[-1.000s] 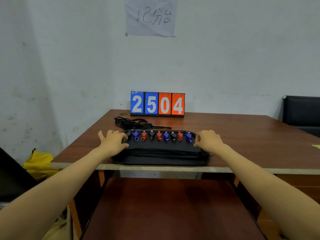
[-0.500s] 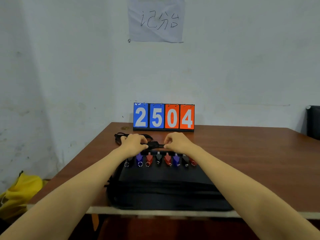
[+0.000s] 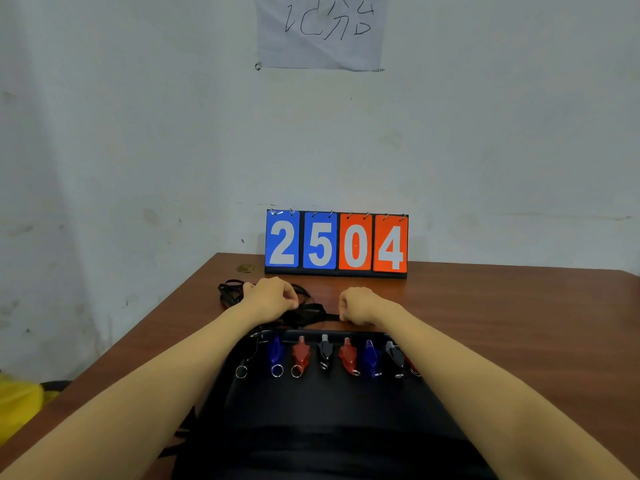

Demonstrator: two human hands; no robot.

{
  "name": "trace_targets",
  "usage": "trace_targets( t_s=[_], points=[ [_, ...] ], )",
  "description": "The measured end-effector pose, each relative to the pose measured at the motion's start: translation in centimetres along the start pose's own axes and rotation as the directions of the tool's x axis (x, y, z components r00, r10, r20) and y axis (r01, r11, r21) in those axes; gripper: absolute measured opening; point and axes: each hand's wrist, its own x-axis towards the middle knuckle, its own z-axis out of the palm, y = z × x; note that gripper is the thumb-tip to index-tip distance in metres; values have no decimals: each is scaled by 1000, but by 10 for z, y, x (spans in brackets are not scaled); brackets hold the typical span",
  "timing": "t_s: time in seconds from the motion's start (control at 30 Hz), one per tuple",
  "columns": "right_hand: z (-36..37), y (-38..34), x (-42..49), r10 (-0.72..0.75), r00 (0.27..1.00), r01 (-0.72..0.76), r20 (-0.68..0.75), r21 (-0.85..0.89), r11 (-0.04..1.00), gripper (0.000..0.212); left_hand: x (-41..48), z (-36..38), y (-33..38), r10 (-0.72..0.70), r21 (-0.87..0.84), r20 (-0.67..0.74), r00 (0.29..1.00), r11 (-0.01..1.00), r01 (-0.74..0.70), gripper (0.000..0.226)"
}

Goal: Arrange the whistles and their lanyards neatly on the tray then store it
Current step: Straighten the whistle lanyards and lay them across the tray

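A black tray lies on the brown table in front of me. Along its far edge stands a row of several whistles in blue, red and black, each with a small metal ring. Just behind the tray sits a bundle of black lanyards. My left hand is closed on the left part of the bundle. My right hand pinches a black strap end at the bundle's right side. Both forearms cross over the tray and hide its side edges.
A flip scoreboard reading 2504 stands at the table's back edge against the white wall, close behind my hands. A paper sign hangs above it. Something yellow lies on the floor at the left. The table extends to the right.
My hands left the tray's two ends and reached over the whistles to the lanyard bundle behind it. They have since spread slightly apart on the straps, and the view moved closer.
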Motion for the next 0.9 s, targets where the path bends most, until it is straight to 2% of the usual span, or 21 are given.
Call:
trace_targets(
  t_s=[0.13,0.23,0.3,0.4,0.5,0.6,0.77,0.83,0.9],
  points=[
    [-9,5,0,20,999,-22,26,51,998,25,6,2,1,-16,8,-7,1000,1000,16,19],
    [-22,2,5,-18,996,32,-86,163,986,28,19,3,4,-21,65,-45,999,998,24,22],
    [-24,-5,13,-32,988,64,-151,212,975,30,27,6,5,-29,110,-21,999,993,31,24],
    [-18,-17,34,-32,986,72,-162,249,966,35,34,12,4,-20,176,62,998,984,9,24],
    [-7,-26,53,-26,990,58,-141,230,971,27,35,18,0,-3,200,87,996,980,-14,23],
    [6,-29,67,12,993,13,-122,203,979,35,35,20,-5,0,162,69,998,987,-11,22],
    [17,-29,74,45,990,-20,-133,179,984,22,34,14,-9,-23,180,86,996,984,8,25],
    [13,-26,69,32,987,-5,-155,171,985,21,34,10,-9,-31,161,43,999,987,23,29],
    [1,-23,59,-14,968,71,-249,219,973,16,32,2,-4,-45,126,-48,998,991,51,35]
  ],
)
